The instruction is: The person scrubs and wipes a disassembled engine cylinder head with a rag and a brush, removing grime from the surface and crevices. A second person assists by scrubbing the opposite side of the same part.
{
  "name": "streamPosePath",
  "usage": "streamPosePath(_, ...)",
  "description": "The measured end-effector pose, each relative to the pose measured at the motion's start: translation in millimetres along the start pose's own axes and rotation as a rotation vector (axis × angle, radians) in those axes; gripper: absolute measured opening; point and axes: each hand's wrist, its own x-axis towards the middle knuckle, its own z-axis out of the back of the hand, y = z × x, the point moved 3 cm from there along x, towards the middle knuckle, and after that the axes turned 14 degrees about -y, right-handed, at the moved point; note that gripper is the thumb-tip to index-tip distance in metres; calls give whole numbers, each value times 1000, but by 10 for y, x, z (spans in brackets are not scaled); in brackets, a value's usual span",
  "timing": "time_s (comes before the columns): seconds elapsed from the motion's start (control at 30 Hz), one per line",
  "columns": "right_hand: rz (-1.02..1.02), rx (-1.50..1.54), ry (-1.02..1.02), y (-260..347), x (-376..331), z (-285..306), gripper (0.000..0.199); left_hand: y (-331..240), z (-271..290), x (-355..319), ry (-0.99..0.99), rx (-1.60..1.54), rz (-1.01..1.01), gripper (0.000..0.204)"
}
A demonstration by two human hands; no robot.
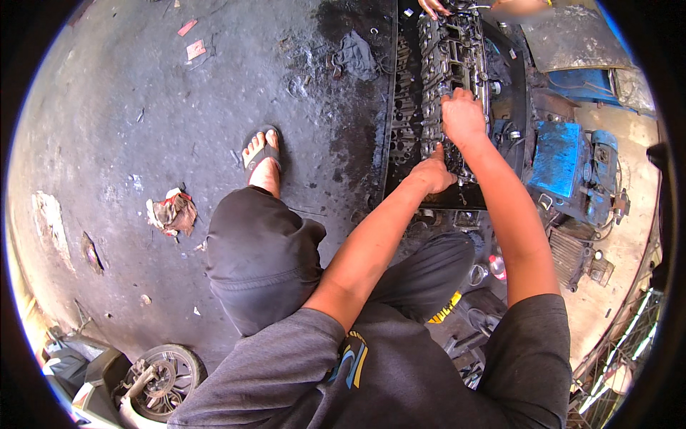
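Grey, oil-darkened metal forms the long engine cylinder head (pixel 457 68), lying lengthwise away from the person on a black, oily table (pixel 457 199), directly beneath both hands. The bare right hand (pixel 463 116) rests on its upper face, around the middle, fingers curled downward; whether they grip a small part is hidden. Nearer the body, the bare left hand (pixel 433 174) lies at the near end, slightly left of the right one, index finger extended along the metal and thumb spread to the side; I cannot tell whether it holds anything. Another person's hand (pixel 434 7) is at the far end. Dark, flat metal with round holes (pixel 404 107) lies just left of the cylinder head.
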Motion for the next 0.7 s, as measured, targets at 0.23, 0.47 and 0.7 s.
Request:
streamPosePath(0.23,-318,515,108,-754,-51,224,40,-94,-34,22,45,-1,61,105)
streamPosePath(0.47,-7,272,-65,-214,-169,-15,51,-78,-11,40,41,43,11,109)
streamPosePath(0.7,-65,70,11,-15,-183,-107,55,-36,-6,31,-12,37,-55,111)
